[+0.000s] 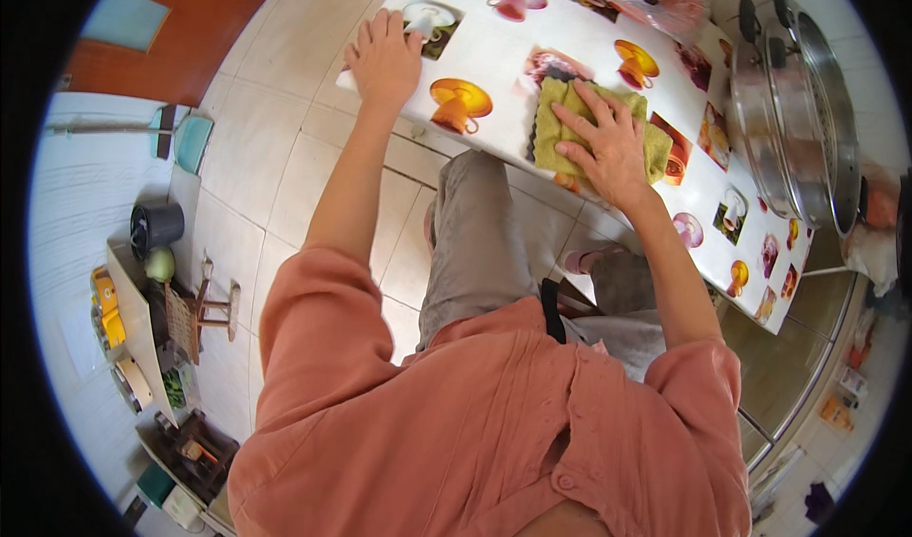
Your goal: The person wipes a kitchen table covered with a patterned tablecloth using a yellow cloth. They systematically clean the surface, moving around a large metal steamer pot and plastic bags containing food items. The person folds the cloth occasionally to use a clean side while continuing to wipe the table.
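- My right hand (608, 143) lies palm down on a folded, yellow-green fabric cloth (549, 136), its fingers spread and unclenched, covering the middle of it rather than gripping it.
- The cloth rests flat on the white surface (475, 54) printed with colourful cups and saucers, close to the edge nearest my body; parts of it show on both sides of my hand.
- My left hand (388, 60) is loose and holds nothing; it rests palm down at the left end of the surface, fingers slightly apart, just beside a printed white cup.
- Past the cloth, at the far edge, sits a crumpled, see-through pinkish plastic bag (682, 9) with something dark inside that I cannot make out.
- To the right of the cloth, well apart from it, stand round, shiny stainless-steel pots (760, 119) with black handles.
- Over to my left, away from the surface, are a small brown wooden chair (202, 314), a round black bucket (157, 228) and a teal dustpan (193, 145).
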`<state>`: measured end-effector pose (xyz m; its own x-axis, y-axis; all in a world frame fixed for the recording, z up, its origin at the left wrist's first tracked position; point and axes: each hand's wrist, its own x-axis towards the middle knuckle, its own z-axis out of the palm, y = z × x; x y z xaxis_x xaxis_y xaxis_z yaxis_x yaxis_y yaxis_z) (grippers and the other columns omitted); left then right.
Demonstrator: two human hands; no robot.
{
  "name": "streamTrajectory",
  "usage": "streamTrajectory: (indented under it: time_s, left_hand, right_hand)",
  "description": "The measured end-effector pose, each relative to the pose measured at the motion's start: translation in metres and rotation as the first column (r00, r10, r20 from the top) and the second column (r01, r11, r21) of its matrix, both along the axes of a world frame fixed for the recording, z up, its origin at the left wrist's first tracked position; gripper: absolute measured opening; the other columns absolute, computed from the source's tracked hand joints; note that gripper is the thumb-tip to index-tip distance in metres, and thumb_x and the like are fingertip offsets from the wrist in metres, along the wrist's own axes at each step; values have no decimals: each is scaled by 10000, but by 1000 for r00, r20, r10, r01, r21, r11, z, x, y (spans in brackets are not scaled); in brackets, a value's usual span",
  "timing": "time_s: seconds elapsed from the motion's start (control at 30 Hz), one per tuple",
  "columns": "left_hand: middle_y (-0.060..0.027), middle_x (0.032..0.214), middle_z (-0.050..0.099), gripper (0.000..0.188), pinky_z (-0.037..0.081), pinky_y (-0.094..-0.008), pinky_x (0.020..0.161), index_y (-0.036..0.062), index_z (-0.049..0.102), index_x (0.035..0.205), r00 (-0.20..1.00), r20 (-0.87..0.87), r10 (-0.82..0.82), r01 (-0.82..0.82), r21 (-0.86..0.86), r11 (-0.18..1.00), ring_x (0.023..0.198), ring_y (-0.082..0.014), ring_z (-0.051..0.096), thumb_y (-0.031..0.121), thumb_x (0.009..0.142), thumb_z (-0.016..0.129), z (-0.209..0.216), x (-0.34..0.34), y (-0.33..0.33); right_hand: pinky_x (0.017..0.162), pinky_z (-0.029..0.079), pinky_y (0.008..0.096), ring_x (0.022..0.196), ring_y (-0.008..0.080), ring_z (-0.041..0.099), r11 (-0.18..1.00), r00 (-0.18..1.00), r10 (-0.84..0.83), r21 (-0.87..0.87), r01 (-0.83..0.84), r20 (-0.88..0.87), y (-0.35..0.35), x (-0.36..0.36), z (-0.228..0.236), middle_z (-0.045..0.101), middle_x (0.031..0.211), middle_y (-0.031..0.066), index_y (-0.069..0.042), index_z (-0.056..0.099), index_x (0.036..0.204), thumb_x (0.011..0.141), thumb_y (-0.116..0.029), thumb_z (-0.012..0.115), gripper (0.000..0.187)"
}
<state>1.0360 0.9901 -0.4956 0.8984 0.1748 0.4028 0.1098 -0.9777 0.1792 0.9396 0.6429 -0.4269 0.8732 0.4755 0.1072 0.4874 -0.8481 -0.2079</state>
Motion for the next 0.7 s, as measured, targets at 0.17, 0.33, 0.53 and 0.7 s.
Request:
streamTrajectory:
  time_s: [0.17, 0.33, 0.53, 0.7]
  left_hand:
    - [-12, 1513, 561, 432, 297, -526, 1172, 168, 638, 1385, 998, 69, -8, 23, -223, 974, 1420, -236, 469, 407, 1048, 510, -6, 3, 8]
    - [-13, 1455, 619, 408, 322, -499, 1156, 153, 694, 1321, 994, 110, -8, 44, -332, 942, 1367, -237, 530, 390, 1041, 516, -5, 6, 10]
    - [-3, 1472, 617, 441, 357, -517, 1138, 186, 688, 1342, 999, 51, -5, 20, -296, 955, 1374, -242, 540, 448, 1022, 535, -6, 9, 18]
    - [-10, 1499, 595, 462, 352, -509, 1153, 190, 674, 1362, 997, 63, -37, 50, -231, 972, 1393, -257, 527, 472, 1019, 547, -20, 16, 31]
  right_hand:
    - [1055, 391, 527, 1370, 322, 455, 994, 993, 69, 75, -76, 100, 82, 32, -14, 480, 1582, 12, -337, 666, 1397, 947, -474, 693, 472]
    - [982, 439, 495, 1268, 287, 511, 953, 952, 255, 126, -277, 168, 170, 33, -18, 534, 1495, 2, -279, 679, 1302, 900, -365, 745, 417]
    - [951, 460, 446, 1215, 249, 548, 943, 944, 274, 143, -301, 184, 123, 2, -24, 555, 1451, -7, -255, 648, 1272, 859, -125, 708, 437]
    - [1023, 452, 457, 1306, 232, 530, 988, 986, 129, 69, -137, 102, 23, -53, -14, 514, 1532, -43, -276, 605, 1361, 839, -60, 682, 570]
